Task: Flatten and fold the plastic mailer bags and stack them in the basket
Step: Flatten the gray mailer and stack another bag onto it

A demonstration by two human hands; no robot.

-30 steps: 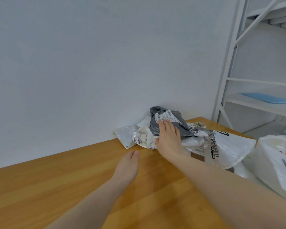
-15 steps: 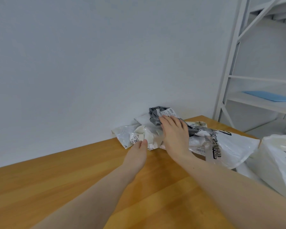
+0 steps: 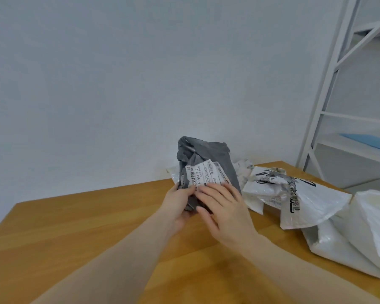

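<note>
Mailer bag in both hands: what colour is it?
Dark grey mailer bag with a white printed label, seen in the head view.

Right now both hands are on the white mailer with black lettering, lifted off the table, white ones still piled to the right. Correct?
Not quite. The head view shows both the left hand and right hand holding the grey mailer with the shipping label, raised off the table. The white mailer with black lettering lies in the pile to the right.
</note>
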